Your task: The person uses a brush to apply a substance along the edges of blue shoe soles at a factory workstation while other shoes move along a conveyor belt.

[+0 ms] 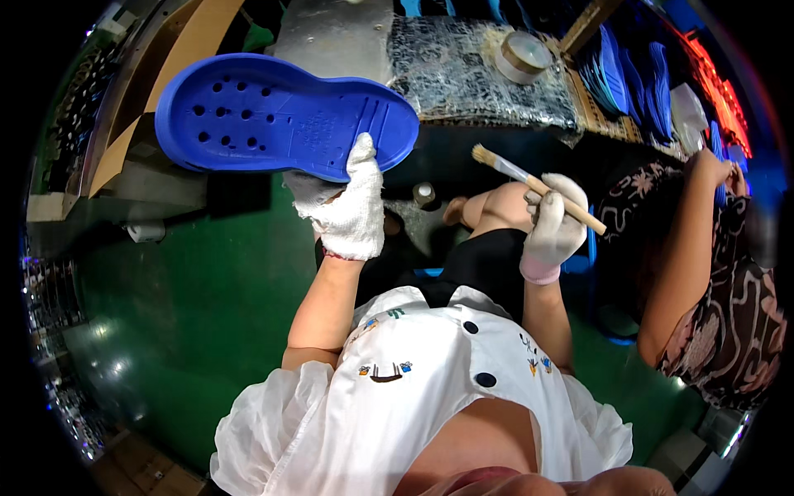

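Currently: blue sole [285, 116], eleven o'clock, left hand [351, 207] pinching (my grip slackening could drop it); brush [519, 174], two o'clock, right hand [557, 221] grasping.

Film-wrapped bench [463, 78] (crinkled, shiny), tape roll [519, 59] on top, green floor [207, 273] below.

Worn attire of the person: a white garment [430, 347] with sheer, gathered white sleeves [269, 413]; its front bears two dark round discs [485, 380] and small multicoloured motifs [385, 376]. The left hand [349, 207] wears a coarse-textured white glove with a thin reddish line at the wrist. The right hand [556, 227] wears a smoother white glove with a pale pink cuff [540, 271]. The lower garment [488, 263] is black.
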The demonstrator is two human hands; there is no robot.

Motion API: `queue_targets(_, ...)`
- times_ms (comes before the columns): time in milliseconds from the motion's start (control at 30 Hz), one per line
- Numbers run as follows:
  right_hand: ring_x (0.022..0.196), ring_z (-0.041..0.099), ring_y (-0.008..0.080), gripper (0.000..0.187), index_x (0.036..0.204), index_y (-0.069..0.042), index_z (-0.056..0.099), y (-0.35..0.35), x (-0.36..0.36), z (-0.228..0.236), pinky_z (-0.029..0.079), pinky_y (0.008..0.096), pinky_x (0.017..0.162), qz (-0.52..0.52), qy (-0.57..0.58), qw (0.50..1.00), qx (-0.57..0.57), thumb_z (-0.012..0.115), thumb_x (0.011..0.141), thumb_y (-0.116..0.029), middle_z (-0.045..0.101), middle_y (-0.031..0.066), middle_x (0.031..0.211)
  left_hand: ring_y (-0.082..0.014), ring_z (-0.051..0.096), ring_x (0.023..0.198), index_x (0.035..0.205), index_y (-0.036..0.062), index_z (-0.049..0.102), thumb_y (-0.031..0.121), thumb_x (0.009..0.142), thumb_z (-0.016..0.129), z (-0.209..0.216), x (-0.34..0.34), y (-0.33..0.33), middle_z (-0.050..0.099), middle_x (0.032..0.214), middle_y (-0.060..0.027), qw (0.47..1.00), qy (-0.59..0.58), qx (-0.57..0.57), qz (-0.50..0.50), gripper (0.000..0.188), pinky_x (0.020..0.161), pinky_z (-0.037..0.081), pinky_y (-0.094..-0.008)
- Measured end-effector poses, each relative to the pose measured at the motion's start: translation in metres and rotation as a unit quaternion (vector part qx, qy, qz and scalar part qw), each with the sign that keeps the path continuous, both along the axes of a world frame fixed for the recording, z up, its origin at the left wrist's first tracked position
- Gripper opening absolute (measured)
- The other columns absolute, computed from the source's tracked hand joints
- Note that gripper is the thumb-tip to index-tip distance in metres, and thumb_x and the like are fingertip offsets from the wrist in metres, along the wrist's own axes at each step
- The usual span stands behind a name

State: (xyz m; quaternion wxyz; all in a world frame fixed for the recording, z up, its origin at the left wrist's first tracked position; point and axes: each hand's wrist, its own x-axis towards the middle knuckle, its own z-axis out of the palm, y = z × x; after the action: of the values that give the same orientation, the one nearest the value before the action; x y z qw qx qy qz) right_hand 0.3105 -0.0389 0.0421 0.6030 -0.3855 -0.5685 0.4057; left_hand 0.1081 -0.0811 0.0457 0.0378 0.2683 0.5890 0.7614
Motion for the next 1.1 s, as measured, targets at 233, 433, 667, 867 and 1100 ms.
queue_targets(233, 0.056, 0.06, 0.0196, 0.018, 0.083, 0.0, 0.063, 0.001, -0.03, 0.014, 0.048, 0.0271, 0.051, 0.04, -0.085, 0.98, 0.174, 0.065, 0.067, 0.005, 0.064, 0.01, 0.071, -0.0173, 0.059, 0.092, 0.116, -0.0011, 0.044, 0.004, 0.074, 0.075, 0.005, 0.023, -0.011, 0.058, 0.108, -0.0125, 0.998, 0.045, -0.015, -0.036, 0.053, 0.084, 0.05, -0.0318)
queue_targets(433, 0.054, 0.058, 0.021, 0.018, 0.08, -0.004, 0.064, -0.002, -0.015, 0.016, 0.046, 0.0276, 0.053, 0.009, -0.127, 0.979, 0.16, 0.063, 0.065, 0.005, 0.063, 0.0069, 0.068, -0.0158, 0.059, 0.091, 0.113, -0.0004, 0.046, -0.003, 0.075, 0.073, 0.008, 0.027, -0.008, 0.058, 0.106, -0.0112, 0.998, 0.004, -0.016, -0.053, 0.046, 0.083, 0.052, -0.0314)
queue_targets(667, 0.055, 0.057, 0.0203, 0.017, 0.081, -0.004, 0.065, 0.005, -0.011, 0.02, 0.045, 0.028, 0.053, 0.021, -0.2, 0.951, 0.235, 0.064, 0.065, 0.002, 0.063, 0.0059, 0.068, -0.0176, 0.061, 0.083, 0.111, -0.0054, 0.046, 0.01, 0.073, 0.078, 0.0, 0.023, -0.006, 0.061, 0.096, -0.0131, 0.999, 0.008, -0.005, -0.045, 0.052, 0.078, 0.051, -0.031)
queue_targets(867, 0.053, 0.057, 0.0196, 0.016, 0.083, -0.005, 0.065, 0.0, -0.015, 0.025, 0.044, 0.0273, 0.052, 0.064, -0.198, 0.939, 0.275, 0.064, 0.068, 0.0, 0.063, 0.0049, 0.067, -0.0179, 0.062, 0.085, 0.108, -0.0046, 0.049, 0.01, 0.073, 0.078, 0.002, 0.032, -0.01, 0.062, 0.098, -0.0139, 0.998, 0.007, 0.015, -0.067, 0.047, 0.079, 0.051, -0.0319)
queue_targets(1100, 0.057, 0.056, 0.0191, 0.016, 0.092, 0.003, 0.061, 0.0, 0.002, 0.02, 0.044, 0.0284, 0.052, 0.06, -0.188, 0.942, 0.271, 0.06, 0.076, 0.003, 0.063, 0.0121, 0.072, -0.0179, 0.063, 0.083, 0.105, -0.0036, 0.055, 0.01, 0.074, 0.077, -0.003, 0.033, -0.004, 0.064, 0.096, -0.0122, 0.998, 0.053, 0.017, -0.014, 0.04, 0.078, 0.051, -0.0319)
